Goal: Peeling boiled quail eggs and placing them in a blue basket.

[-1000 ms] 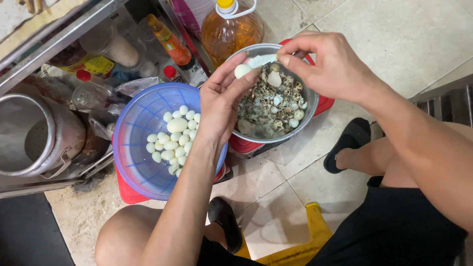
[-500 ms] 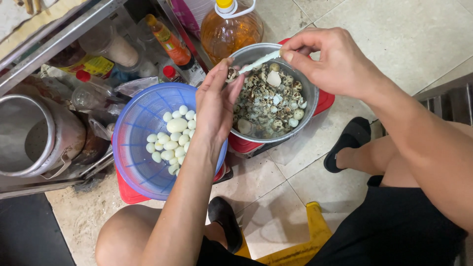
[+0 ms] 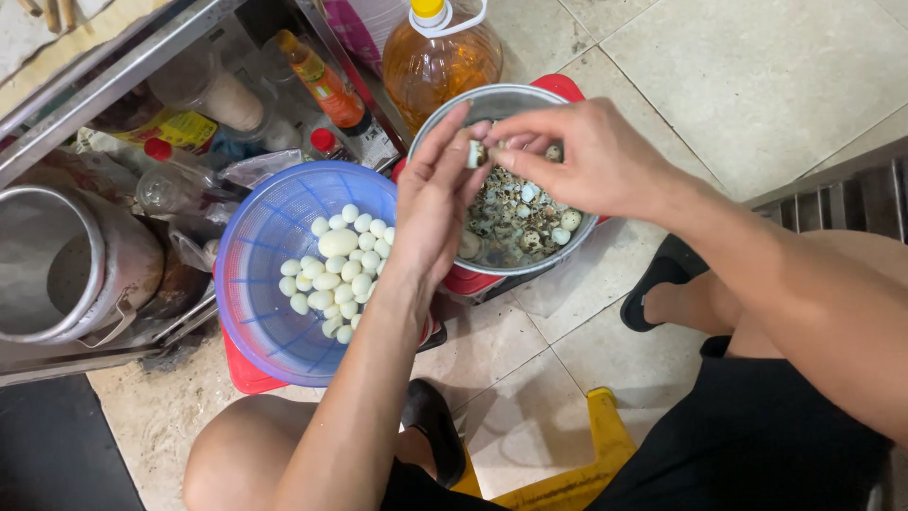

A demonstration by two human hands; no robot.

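Tiled floor [image 3: 757, 85]: two bowls (metal [image 3: 445, 123], blue [image 3: 255, 312])

Small egg held over metal bowl, peeled eggs kept in blue basket.

A small pale egg [image 3: 476, 153] is pinched between the fingertips of the left hand [image 3: 437, 203] and right hand [image 3: 588, 156], above a round metal bowl [image 3: 449, 121]. The bowl is filled with speckled shell bits and a few whole eggs. Just left of it, a blue plastic basket [image 3: 255, 284] is seen with a pile of peeled white eggs [image 3: 336, 272] heaped at its centre.
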